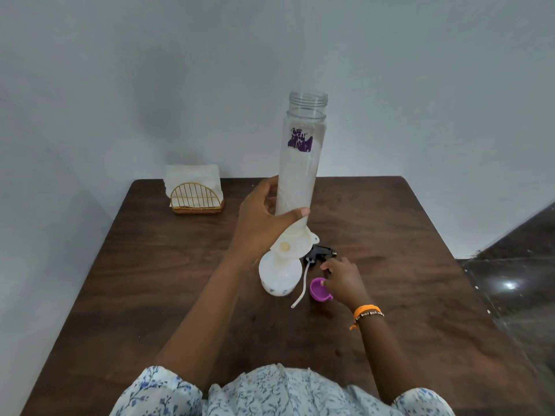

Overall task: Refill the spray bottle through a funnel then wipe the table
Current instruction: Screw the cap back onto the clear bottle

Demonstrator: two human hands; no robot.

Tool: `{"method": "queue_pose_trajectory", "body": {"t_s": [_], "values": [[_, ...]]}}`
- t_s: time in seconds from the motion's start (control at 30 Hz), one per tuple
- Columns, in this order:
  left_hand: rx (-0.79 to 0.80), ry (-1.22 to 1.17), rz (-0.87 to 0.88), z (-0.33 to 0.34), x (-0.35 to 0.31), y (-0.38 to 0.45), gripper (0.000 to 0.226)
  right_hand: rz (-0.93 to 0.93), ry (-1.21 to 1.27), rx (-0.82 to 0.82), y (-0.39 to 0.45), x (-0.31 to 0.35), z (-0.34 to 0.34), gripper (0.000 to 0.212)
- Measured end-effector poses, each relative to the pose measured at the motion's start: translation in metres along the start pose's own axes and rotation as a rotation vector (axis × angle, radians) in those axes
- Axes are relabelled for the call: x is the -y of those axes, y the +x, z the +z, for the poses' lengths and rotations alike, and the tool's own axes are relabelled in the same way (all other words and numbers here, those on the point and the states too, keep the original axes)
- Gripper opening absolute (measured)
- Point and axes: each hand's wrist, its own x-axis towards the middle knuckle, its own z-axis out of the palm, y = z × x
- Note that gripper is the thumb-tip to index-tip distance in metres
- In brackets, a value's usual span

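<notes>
My left hand (261,217) grips a tall clear bottle (300,163) low on its body and holds it upright above the table, its threaded mouth open at the top. Just below it a white funnel (292,246) sits in the neck of the white spray bottle (279,277), which stands mid-table. The black spray head (321,252) lies on the table behind, its white tube (301,291) trailing toward me. My right hand (345,280) pinches the rim of a purple cap (319,291) that lies open side up on the table.
The table (390,265) is dark brown wood against a pale wall. A gold wire holder with white napkins (195,193) stands at the far left corner. A dark shiny floor shows past the table's right edge.
</notes>
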Motion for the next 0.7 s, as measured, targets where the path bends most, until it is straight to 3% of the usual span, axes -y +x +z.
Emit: {"method": "queue_pose_trajectory", "body": {"t_s": [0.17,0.33,0.5,0.7], "values": [[-0.005,0.002,-0.013,0.000,0.000,-0.002,0.058,-0.006,-0.019,0.103,-0.010,-0.001,0.029,0.058],[-0.001,0.007,-0.012,0.001,0.000,-0.003,0.061,-0.006,-0.050,0.024,-0.009,-0.006,0.037,0.046],[0.011,0.010,-0.012,0.001,-0.002,-0.003,0.060,0.044,0.192,-0.086,-0.010,-0.008,0.017,0.038],[0.016,0.017,-0.003,0.001,-0.003,0.000,0.059,0.005,0.509,-0.143,-0.020,0.014,-0.048,0.043]]}}
